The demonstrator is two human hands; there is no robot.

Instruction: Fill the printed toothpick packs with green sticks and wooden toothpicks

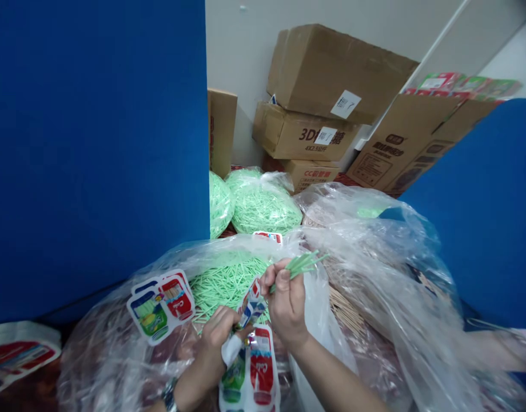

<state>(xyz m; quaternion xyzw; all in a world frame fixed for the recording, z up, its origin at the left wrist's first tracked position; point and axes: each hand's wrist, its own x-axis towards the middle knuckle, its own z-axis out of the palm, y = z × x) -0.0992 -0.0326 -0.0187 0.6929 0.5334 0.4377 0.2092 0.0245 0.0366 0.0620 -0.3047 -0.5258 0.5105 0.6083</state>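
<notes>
My right hand is closed around a small bundle of thin green sticks, their ends poking out past the fingertips. In my left hand is a printed packet, tilted, with blue, white and red on it. A heap of loose green sticks lies in an opened clear plastic bag just beyond both hands. Below my left hand lies another printed packet with a red "Cola" half and a green half. Several similar packets rest on the plastic to the left.
Tied bags of green sticks stand behind. To the right, plastic bags hold tan sticks. Cardboard boxes are stacked at the back. Blue panels flank both sides. White-and-red packets sit at lower left.
</notes>
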